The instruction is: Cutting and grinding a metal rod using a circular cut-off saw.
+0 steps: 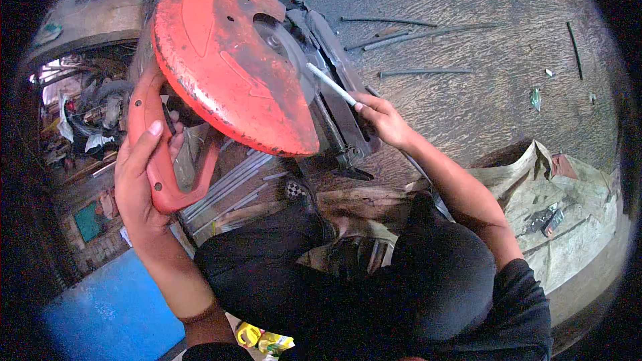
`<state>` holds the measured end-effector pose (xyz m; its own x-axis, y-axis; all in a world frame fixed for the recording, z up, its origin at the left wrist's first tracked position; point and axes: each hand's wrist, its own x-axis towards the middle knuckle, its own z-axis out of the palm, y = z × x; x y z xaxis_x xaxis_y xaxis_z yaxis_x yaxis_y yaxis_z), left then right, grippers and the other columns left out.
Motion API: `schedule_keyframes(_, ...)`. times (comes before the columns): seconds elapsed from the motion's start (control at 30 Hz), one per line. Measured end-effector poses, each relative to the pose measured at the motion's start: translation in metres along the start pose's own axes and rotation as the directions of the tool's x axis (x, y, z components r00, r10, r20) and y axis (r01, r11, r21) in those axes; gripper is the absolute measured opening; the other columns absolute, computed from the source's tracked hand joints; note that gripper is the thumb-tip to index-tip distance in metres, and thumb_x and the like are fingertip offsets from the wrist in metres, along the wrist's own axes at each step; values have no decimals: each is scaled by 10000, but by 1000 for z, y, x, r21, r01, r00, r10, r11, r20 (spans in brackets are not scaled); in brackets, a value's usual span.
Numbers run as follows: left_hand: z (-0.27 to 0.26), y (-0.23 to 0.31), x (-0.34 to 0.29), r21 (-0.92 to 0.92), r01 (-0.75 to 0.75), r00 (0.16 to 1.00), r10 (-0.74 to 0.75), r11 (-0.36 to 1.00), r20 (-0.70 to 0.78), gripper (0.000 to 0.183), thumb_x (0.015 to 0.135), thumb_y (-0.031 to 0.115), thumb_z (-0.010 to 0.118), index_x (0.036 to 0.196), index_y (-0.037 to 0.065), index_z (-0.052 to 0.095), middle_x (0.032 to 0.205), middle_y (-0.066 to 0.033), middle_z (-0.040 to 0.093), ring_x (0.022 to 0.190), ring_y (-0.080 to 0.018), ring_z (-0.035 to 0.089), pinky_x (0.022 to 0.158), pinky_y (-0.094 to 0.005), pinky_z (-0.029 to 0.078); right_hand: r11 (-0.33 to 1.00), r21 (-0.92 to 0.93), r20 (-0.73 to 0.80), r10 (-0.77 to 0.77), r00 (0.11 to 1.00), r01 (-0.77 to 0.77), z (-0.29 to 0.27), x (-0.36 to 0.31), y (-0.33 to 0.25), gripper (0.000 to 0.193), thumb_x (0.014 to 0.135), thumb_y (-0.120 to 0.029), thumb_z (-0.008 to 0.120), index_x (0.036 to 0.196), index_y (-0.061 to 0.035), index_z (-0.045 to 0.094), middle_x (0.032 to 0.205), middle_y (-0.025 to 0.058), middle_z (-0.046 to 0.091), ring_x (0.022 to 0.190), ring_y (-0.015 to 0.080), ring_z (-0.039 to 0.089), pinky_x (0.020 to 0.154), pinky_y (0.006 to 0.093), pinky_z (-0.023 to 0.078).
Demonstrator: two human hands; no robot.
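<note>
Worn, textured floor [461, 117] spreads around the work, scattered with thin dark rods [424, 72] lying well apart from the saw, probably so they stay out of the way. The hands are apart, each closed on something. The left hand [137, 167] wraps the looped red handle [150, 137], fingers through the opening, likely for firm control of the saw head beneath its red guard [221, 60]. The right hand [381, 119] pinches a pale tube [331, 85] near its close end, presumably keeping fingers back from the blurred disc [292, 53]; whether tube and disc touch, I cannot tell
</note>
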<state>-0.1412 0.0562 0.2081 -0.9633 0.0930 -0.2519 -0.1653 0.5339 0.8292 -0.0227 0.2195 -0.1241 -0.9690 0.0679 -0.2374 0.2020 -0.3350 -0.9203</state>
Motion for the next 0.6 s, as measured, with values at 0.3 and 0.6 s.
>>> schedule_keyframes(0.3, 0, 2, 1, -23, 23, 999, -22, 999, 37, 490, 815, 173, 643, 1204, -62, 461, 1149, -143, 553, 1027, -236, 564, 928, -358, 456, 991, -126, 30, -32, 999, 35, 15, -14, -4, 428, 911, -103, 463, 1334, -60, 414, 1046, 185, 620, 928, 174, 572, 867, 331, 435)
schedule_keyframes(0.6, 4, 5, -2, -22, 16, 1000, -16, 1000, 16, 436, 825, 158, 629, 1192, -32, 489, 1061, -137, 579, 964, -202, 569, 890, -321, 455, 853, -469, -41, -279, 959, 229, 12, -14, -2, 508, 834, -39, 520, 1328, -107, 426, 817, 260, 572, 692, 395, 590, 656, 399, 472)
